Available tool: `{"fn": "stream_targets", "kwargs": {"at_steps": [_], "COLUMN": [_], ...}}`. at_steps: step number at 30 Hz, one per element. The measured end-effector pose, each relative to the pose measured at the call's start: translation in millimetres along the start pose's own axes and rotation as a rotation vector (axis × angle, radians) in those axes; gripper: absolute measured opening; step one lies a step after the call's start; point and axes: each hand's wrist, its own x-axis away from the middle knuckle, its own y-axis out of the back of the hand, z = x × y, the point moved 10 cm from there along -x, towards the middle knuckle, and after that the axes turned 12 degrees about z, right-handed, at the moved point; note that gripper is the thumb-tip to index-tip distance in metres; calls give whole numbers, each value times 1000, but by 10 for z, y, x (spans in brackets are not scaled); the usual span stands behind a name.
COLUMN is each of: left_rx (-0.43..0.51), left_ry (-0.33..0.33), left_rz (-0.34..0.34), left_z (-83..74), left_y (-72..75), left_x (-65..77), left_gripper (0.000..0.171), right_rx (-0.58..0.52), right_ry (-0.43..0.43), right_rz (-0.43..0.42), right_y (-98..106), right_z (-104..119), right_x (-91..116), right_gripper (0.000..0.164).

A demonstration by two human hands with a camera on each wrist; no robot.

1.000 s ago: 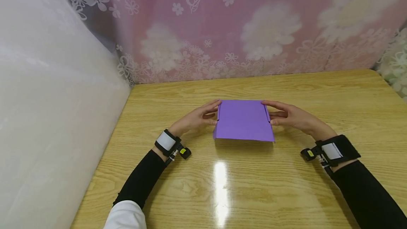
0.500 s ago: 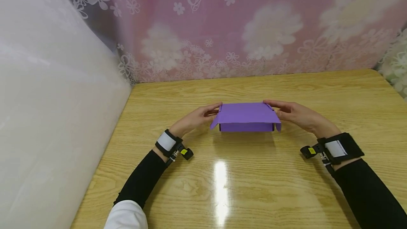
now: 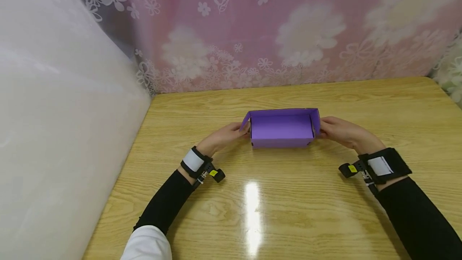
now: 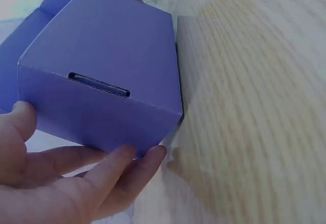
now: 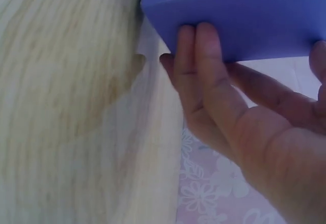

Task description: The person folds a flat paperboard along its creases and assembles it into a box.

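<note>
In the head view a purple cardboard box (image 3: 281, 143) has its lid (image 3: 285, 112) raised, with side flaps standing out at both ends and the inside showing. My left hand (image 3: 225, 137) grips the box's left end; in the left wrist view the thumb sits near one edge and the fingertips (image 4: 155, 155) press on a purple wall below a narrow slot. At the right end my right hand (image 3: 343, 131) holds the box, fingertips (image 5: 206, 38) flat against its wall in the right wrist view. Part of each hand is hidden behind the flaps in the head view.
The wood-grain table (image 3: 296, 212) spreads around the box, with a bright light reflection in front. A pink flowered curtain (image 3: 252, 31) hangs along the far edge. A white sheet (image 3: 65, 111) stands at the left.
The box has turned, so its top face gave way to the front wall and then the open inside. The lid has swung up and back. Both hands shifted lower along the ends.
</note>
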Motion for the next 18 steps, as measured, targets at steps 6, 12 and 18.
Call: {"fn": "stream_targets", "kwargs": {"at_steps": [6,12,18], "left_rx": [27,71,75], "left_ry": [7,2,15], "left_rz": [-7,-17,-30], "left_z": [33,25,47], "left_y": [-15,-31,-36], "left_x": [-44,-80,-143], "left_gripper": [66,56,55], "right_rx": [-28,-17,-14], "right_ry": [-6,-26,-27], "right_rz": [17,-10,-40], "right_y": [-31,-29,-4], "right_z": [28,15,-49], "right_x": [-16,-26,-42], "right_gripper": [62,64,66]}}
